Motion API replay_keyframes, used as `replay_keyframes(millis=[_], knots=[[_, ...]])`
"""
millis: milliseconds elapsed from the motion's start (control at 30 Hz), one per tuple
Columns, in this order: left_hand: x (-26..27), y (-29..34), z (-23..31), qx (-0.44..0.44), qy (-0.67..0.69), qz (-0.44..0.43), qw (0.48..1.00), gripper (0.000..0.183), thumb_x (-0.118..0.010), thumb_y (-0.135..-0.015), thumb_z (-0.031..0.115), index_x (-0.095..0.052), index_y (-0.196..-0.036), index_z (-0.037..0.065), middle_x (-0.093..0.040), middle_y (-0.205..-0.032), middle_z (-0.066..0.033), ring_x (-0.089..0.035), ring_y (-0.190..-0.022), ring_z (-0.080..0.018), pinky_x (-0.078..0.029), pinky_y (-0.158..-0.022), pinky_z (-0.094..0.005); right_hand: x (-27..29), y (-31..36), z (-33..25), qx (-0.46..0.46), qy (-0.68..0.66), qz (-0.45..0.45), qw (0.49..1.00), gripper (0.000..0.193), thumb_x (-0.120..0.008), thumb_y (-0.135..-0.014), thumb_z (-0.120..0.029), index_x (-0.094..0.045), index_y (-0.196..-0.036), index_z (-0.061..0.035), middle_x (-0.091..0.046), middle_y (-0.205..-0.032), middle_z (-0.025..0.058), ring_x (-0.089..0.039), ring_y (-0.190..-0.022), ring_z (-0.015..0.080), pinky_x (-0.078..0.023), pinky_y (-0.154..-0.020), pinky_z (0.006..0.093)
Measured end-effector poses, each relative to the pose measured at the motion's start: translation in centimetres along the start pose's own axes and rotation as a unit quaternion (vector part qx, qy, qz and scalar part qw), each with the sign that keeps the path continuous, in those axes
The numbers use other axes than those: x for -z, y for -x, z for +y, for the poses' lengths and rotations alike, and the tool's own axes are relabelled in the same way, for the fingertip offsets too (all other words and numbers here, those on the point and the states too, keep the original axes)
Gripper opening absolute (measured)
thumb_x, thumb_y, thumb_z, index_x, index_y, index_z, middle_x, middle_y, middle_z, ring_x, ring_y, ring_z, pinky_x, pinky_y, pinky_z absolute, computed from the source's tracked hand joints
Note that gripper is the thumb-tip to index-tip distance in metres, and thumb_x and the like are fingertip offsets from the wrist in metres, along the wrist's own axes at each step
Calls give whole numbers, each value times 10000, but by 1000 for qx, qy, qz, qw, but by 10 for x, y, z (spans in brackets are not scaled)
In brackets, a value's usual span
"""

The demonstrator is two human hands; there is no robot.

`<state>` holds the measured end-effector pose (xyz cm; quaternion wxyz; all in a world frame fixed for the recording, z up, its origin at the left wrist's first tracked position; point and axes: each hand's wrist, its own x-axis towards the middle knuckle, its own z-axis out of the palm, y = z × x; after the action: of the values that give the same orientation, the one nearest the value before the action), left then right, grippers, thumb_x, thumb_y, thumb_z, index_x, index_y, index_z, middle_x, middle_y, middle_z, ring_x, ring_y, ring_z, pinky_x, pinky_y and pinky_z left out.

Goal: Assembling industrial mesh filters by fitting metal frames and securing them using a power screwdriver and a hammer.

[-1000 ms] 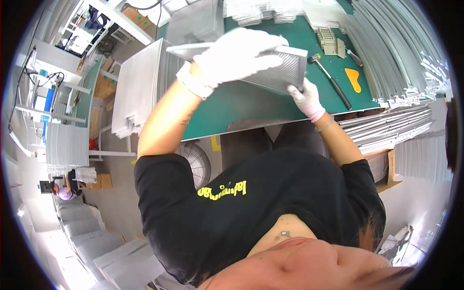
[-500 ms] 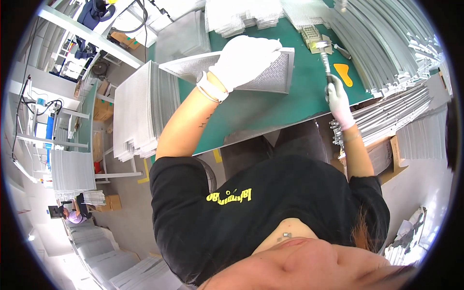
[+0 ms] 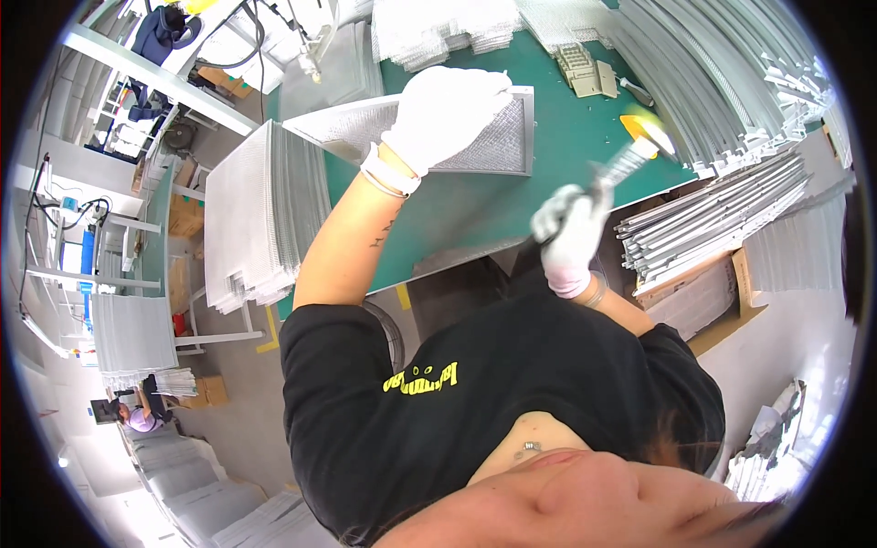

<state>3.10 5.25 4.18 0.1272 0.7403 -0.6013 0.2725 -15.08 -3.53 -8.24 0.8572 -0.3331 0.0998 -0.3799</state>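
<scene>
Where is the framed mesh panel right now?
The framed mesh panel lies on the green table, upper centre of the head view, under the left hand.

Left hand [image 3: 449, 111] gloved, arm stretched forward, palm down, fingers spread flat. Right hand [image 3: 570, 236] gloved, raised, elbow bent, fingers curled in a closed grip.

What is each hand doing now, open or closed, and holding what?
Left hand: open, resting flat on the mesh panel.
Right hand: closed around a tool, which is blurred.
</scene>
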Motion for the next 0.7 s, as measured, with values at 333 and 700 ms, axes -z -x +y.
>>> replay_keyframes(millis=[333, 700], knots=[[-31, 8, 14, -3, -66, 213, 975, 338, -749, -758, 437, -640, -864, 134, -601, -780, -39, -604, -833, -258, -420, -1009, -525, -5, -73, -123, 93, 382, -138, 909, 531, -430, -1059, -229, -275, -1531, -42, -539, -730, 23, -439, -482, 65, -389, -436, 207], [-57, 2, 35, 167, -29, 339, 925, 466, -819, -600, 387, -659, -910, 79, -578, -746, -33, -536, -764, -250, -342, -1056, -532, -28, -90, -191, 160, 738, -413, 509, 574, -492, -963, -22, -375, -1523, -65, -697, -1035, 168, -625, -730, 328, -512, -774, 425]])
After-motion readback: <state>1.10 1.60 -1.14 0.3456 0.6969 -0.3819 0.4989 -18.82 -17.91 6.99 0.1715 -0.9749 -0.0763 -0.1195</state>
